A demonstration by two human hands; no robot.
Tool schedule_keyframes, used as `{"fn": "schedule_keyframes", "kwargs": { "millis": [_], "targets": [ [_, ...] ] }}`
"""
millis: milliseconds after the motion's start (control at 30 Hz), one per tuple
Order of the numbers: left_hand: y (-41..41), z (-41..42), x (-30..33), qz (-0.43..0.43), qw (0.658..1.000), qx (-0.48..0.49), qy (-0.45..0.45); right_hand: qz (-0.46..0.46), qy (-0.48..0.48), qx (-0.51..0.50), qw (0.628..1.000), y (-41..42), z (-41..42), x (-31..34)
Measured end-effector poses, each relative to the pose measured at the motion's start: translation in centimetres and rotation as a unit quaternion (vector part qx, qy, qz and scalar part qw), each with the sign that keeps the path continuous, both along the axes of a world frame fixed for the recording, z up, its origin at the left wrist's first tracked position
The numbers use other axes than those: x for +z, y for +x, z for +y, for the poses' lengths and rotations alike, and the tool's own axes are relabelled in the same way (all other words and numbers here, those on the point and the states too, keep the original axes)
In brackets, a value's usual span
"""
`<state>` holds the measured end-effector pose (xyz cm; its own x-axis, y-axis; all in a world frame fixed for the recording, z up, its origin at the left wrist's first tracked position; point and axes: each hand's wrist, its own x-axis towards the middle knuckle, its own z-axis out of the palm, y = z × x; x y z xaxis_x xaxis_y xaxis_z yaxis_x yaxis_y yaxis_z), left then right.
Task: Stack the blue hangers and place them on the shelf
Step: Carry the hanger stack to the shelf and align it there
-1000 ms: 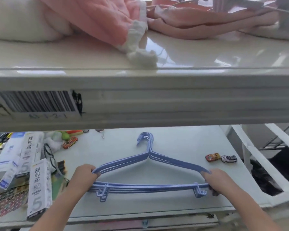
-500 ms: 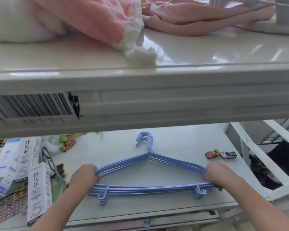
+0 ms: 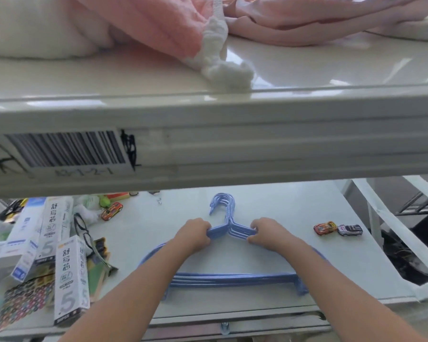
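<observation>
Left hand (image 3: 194,234): curled round the left shoulder of the stack of thin blue plastic hangers (image 3: 232,277), just beside the neck.
Right hand (image 3: 267,233): pinching the right shoulder, opposite.
Hangers: flat on the white lower shelf (image 3: 269,206), hooks pointing away beyond the knuckles, bottom bars under the forearms.
Risk: probably the layers fan apart if the squeeze is uneven.
Nearby: two small toy cars (image 3: 337,228) right of the right hand; they look well apart.

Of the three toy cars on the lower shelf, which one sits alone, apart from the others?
The orange car at the back left, by the glasses. The other two, orange and white-purple, sit end to end on the right.
</observation>
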<state>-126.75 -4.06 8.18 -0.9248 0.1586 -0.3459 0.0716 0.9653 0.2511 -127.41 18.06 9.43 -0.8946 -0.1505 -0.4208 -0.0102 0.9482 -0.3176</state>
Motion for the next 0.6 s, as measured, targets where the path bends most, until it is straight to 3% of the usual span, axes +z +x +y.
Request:
{"fn": "schedule_keyframes", "kwargs": {
  "millis": [300,433,500,600],
  "targets": [
    [-0.5,2.0,-1.0,0.058,0.998,-0.013,-0.03,0.086,0.081,0.025,0.993,-0.6,-2.7,-1.5],
    [-0.7,2.1,-1.1,0.034,0.999,-0.006,-0.028,0.088,0.099,0.034,0.991,-0.7,-2.7,-1.6],
    [-1.1,2.0,-0.5,0.001,1.0,0.009,0.016,0.058,0.073,0.02,0.995,-0.8,-2.7,-1.2],
    [-2.2,1.4,0.8,-0.076,0.981,0.08,0.162,0.01,-0.029,-0.014,0.999,-1.4,-3.0,-0.3]
  ]
}}
